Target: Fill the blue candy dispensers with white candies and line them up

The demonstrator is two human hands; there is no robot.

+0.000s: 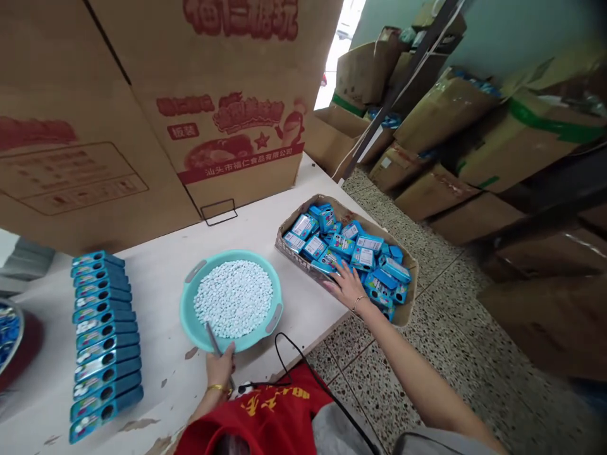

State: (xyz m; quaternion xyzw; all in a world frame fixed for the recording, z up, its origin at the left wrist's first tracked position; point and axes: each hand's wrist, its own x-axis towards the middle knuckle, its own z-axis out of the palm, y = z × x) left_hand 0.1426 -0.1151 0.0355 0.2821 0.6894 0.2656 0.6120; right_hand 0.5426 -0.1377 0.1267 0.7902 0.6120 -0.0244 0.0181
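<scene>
My left hand is closed around a slim grey stick-like tool at the near rim of a turquoise basin. The tool's upper end leans over small pale round pellets that fill the basin. Out to the right, my right hand lies with fingers spread on blue printed boxes, heaped in a shallow cardboard tray. No box is clearly gripped by it. Left of the basin, a row of blue cases stands side by side, with dark round holes and some white pellets on their tops.
A large printed carton rises behind the worktable. A metal bowl with blue items sits at the left edge. A black cable loops by the front edge. Cartons stand piled on the floor at right.
</scene>
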